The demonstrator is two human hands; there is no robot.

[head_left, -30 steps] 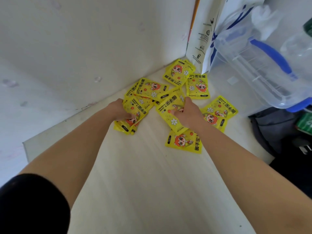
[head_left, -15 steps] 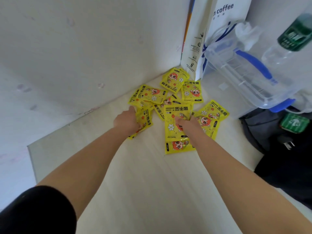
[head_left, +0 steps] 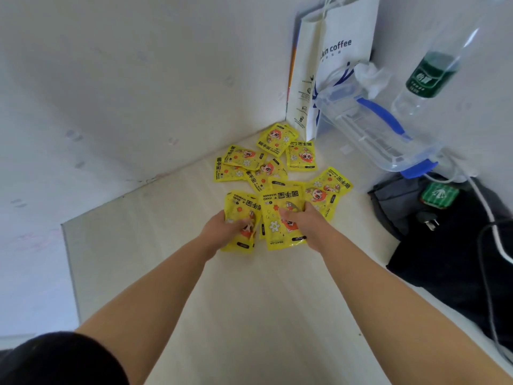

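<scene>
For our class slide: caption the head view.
Left hand grips the left packet, right hand the right packet, before a scattered yellow pile.

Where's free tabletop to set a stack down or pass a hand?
Free: the bare table between the forearms, nearer than both hands, and the strip between the wall and the left hand. Crowded: packets fill the corner beyond the right hand; clear box and black bag block the right side.

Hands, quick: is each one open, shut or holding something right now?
Left hand: grips the near-left yellow packet.
Right hand: grips the near-right yellow packet.
</scene>
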